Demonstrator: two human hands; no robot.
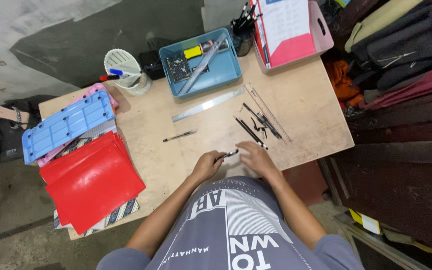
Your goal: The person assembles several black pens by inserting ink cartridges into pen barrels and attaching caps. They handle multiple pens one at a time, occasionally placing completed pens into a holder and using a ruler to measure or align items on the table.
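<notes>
Head view looks straight down on a light wooden surface (306, 100) where a person sits at the near edge. The left hand (207, 165) has its fingers closed around a black pen (227, 154), which points toward the right and lies just above the surface near its front edge. The right hand (257, 156) is just beside the tip of this pen, palm down, with the fingers loosely spread and holding nothing; I cannot tell if it touches the pen.

A little beyond the hands, a second black pen (179, 135) lies alone on the surface. To the right of it there is a small group of black pens and pen parts (257, 125), and just beside them a transparent ruler (267, 113) lies diagonally. A steel ruler (207, 105) lies between this group and a blue tray (228, 70) that holds small items and another ruler.

At the left side, a stack of red folders (93, 182) rests on the surface edge, with a light blue plastic board (66, 125) behind it. A white cup (126, 70) with markers stands near the tray. A pink box (321, 35) with papers stands at the far right corner.
</notes>
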